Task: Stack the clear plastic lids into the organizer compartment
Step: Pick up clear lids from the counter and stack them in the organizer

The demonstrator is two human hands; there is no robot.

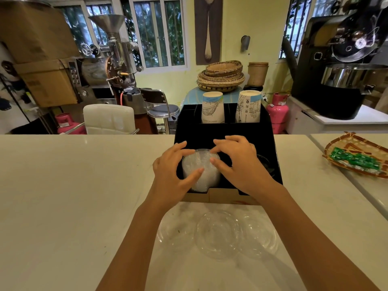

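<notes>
A black organizer (270, 156) stands on the white counter in front of me. In its front left compartment sits a stack of clear plastic lids (199, 175). My left hand (174, 171) grips the stack from the left, thumb across its front. My right hand (239, 162) holds it from the right, fingertips on its top rim. Three loose clear lids lie flat on the counter near me: one at the left (176, 229), one in the middle (218, 234), one at the right (259, 236). They overlap one another.
Two stacks of paper cups (213, 108) (248, 107) stand upside down in the organizer's rear slots. A woven tray with green packets (357, 158) rests at the right. Behind the counter are a white chair (109, 118), stools and coffee roasters.
</notes>
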